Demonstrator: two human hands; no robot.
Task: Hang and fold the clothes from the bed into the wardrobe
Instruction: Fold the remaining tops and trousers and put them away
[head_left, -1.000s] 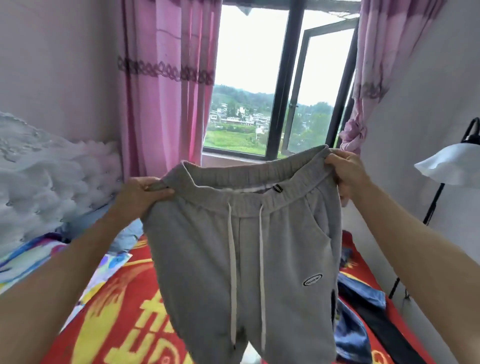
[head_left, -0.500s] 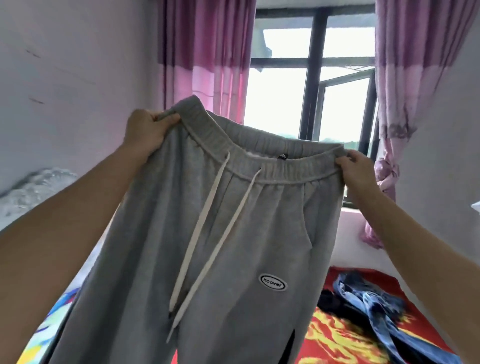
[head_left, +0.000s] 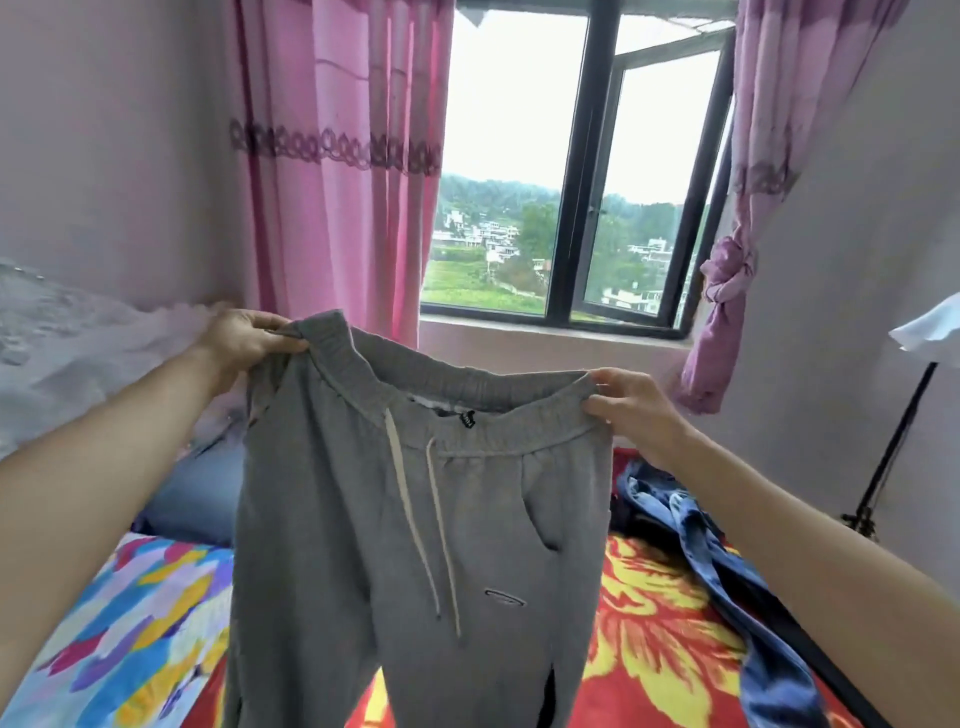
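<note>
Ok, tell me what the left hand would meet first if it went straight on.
The left hand grips the grey sweatpants at the waistband, so they travel with it; beyond, likely the pink curtain, though depth is unclear.

The sweatpants (head_left: 415, 519) run off the bottom edge, so their leg ends are unseen, and they hide the middle of the bed (head_left: 649, 649). Their oval patch (head_left: 505, 597) is unreadable. The right edge cuts the lamp (head_left: 930, 327).
</note>
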